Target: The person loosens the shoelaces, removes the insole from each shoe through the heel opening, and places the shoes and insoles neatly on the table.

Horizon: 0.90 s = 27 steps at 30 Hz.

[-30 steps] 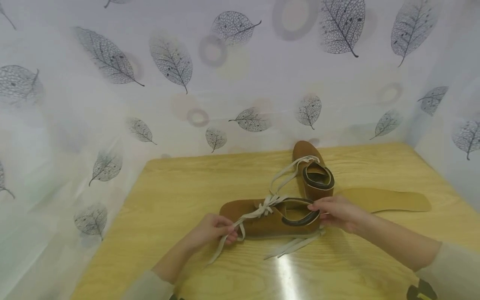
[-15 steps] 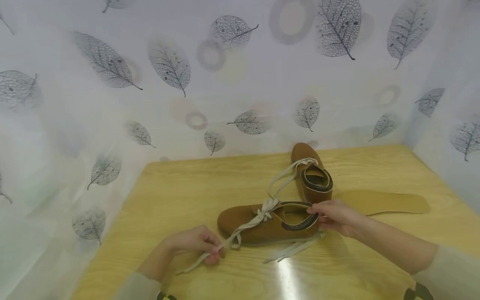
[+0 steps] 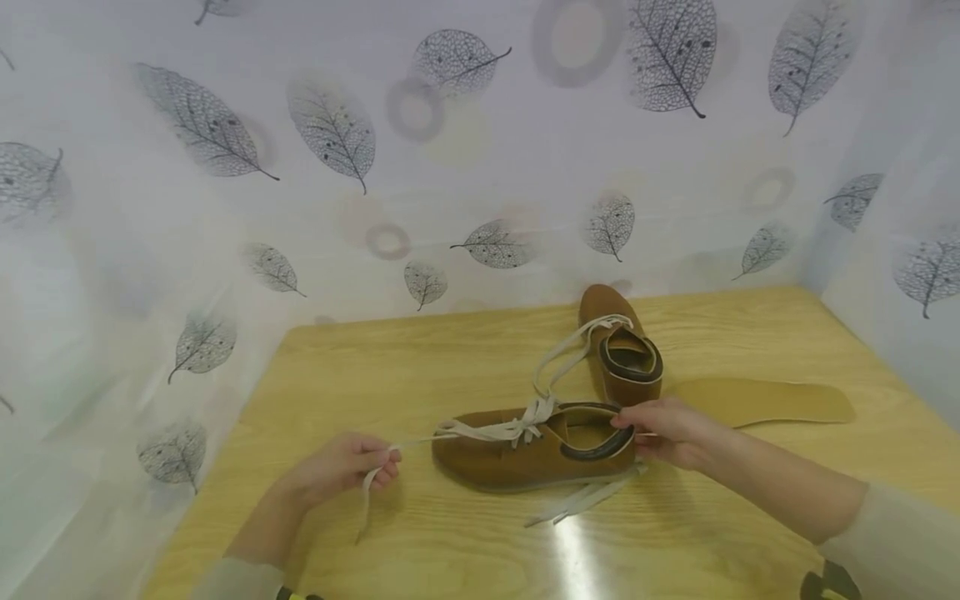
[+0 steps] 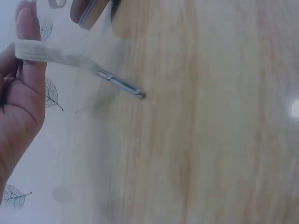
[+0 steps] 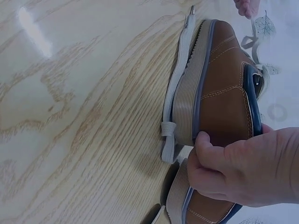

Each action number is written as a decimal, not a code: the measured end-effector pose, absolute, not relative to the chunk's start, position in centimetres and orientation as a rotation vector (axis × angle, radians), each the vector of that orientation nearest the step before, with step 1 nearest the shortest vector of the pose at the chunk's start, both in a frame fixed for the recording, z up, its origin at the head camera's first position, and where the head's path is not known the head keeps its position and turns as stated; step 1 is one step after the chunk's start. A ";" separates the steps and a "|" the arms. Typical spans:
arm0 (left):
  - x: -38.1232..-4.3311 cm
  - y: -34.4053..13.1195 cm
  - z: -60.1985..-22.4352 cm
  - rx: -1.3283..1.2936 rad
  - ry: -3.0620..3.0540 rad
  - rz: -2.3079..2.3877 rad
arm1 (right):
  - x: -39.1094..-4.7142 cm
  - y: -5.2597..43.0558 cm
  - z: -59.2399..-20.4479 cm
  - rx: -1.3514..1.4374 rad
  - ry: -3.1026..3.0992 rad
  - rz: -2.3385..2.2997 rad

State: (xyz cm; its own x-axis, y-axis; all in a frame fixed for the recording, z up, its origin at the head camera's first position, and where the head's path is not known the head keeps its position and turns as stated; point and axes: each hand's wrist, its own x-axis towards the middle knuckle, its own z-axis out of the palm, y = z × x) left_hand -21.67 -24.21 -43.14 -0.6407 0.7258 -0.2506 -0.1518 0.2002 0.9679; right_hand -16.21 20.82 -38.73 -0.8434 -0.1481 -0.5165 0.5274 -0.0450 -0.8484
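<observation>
A brown lace-up shoe (image 3: 480, 467) lies across the table, toe to the left, its beige shoelace (image 3: 487, 431) knotted over the tongue. Out past the toe, my left hand (image 3: 345, 468) pinches one end of that lace, which runs thin and straight from the knot. Beyond the fingers the loose end hangs down, and its metal tip (image 4: 122, 85) shows in the left wrist view. My right hand (image 3: 671, 431) grips the shoe's heel at the dark padded collar (image 3: 596, 446). Another lace (image 5: 177, 79) lies along the sole, looped near the heel.
A second brown shoe (image 3: 609, 304) stands behind, toe toward the leaf-printed curtain (image 3: 465, 150), its lace trailing toward the front shoe. To the right lies a flat tan insole (image 3: 780, 400). The wooden table (image 3: 360, 375) ends at the curtain.
My left hand has drawn the lace end away to the left past the toe and raised it slightly, and the lace has straightened. The right hand stays at the heel.
</observation>
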 end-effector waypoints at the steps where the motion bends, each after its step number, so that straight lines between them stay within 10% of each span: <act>1: -21.7 -24.5 -43.1 0.536 1.759 1.545 | -16.2 20.8 -38.7 0.398 1.771 -1.944; 27: -21.2 -27.5 -42.2 -0.409 0.979 2.512 | -16.7 21.1 -38.4 0.405 1.757 -1.943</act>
